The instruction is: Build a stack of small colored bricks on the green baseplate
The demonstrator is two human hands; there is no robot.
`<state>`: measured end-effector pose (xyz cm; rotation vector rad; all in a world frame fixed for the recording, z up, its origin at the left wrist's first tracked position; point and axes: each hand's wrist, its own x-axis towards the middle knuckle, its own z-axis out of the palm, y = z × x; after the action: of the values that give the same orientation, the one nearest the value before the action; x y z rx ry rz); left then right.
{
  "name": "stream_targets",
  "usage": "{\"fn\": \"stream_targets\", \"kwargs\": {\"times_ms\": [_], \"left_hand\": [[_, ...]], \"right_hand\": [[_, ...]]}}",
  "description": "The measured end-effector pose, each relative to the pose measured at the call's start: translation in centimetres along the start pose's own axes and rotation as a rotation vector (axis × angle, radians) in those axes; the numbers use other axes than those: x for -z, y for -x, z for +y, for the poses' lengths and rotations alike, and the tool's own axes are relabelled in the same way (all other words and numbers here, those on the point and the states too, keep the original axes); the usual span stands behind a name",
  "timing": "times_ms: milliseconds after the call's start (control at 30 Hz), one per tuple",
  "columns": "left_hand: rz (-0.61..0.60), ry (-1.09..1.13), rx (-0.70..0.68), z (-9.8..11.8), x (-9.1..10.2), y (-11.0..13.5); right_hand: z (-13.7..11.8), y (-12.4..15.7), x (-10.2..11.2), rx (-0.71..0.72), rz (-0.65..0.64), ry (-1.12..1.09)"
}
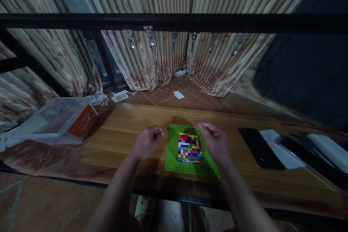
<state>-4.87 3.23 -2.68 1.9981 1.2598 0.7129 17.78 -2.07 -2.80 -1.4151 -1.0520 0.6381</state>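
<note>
A green baseplate (172, 152) lies on the wooden board, and a block of many-coloured toy bricks (189, 148) is built up on its middle. Just off the plate's left edge is my left hand (147, 142), its fingers closed in a pinch. A tiny pale spot shows at those fingertips, too small to name. My right hand (216, 140) hovers over the plate's right side, with thumb and forefinger pressed together near the far right corner. Whatever it may hold is hidden. Neither hand touches the brick block.
On the left stands a clear plastic bin (51, 123) with an orange box (83, 121) at its side. A black flat slab (259, 148) and white paper (282, 150) lie on the right of the wooden board (114, 134). A dark metal bar (168, 21) crosses beyond.
</note>
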Motion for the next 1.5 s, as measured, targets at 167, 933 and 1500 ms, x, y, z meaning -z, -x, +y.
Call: {"fn": "stream_targets", "kwargs": {"times_ms": [167, 933, 1500], "left_hand": [[-0.044, 0.355, -0.014, 2.4, -2.1, -0.1], [0.043, 0.534, 0.018, 5.3, -4.4, -0.3], [0.117, 0.142, 0.048, 2.9, -5.1, -1.0]], "right_hand": [[-1.4, 1.5, -0.9, 0.258, -0.223, 0.142], [-1.5, 2.2, -0.7, 0.51, -0.3, 0.463], [-0.3, 0.9, 0.7, 0.29, -0.272, 0.5]]}}
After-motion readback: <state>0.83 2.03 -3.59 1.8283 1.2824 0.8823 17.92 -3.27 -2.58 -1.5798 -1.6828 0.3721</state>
